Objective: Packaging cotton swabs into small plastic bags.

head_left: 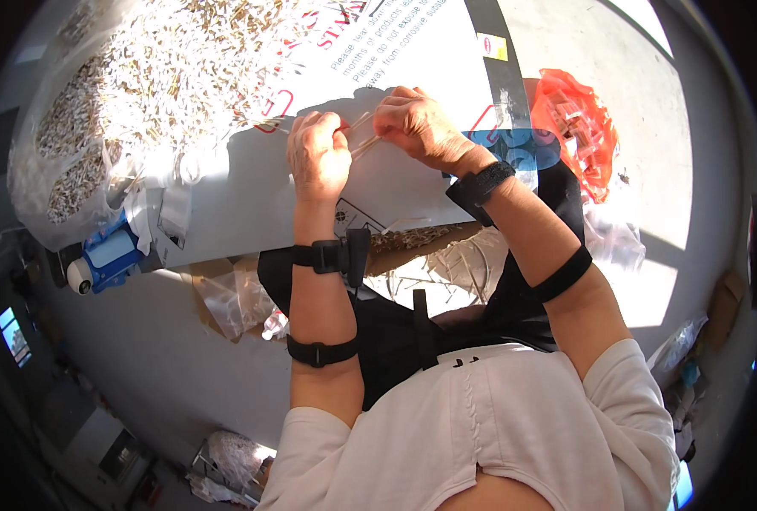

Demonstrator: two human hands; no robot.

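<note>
Both my hands are over the white tabletop, close together. My left hand is closed, its fingertips pinched toward the right one. My right hand is curled in a pinch as well. Several thin pale strands span the gap between them, with ends at the fingers of both hands; what exactly they are is too small to tell. To the left of my hands lies a large heap of small white and brown pieces, partly in a clear plastic bag.
A blue and white container is at the table's left corner. Blue translucent round shapes lie by my right wrist. Beyond the right edge sits a red plastic bag with packets. Below the front edge are loose brownish pieces and a cardboard box.
</note>
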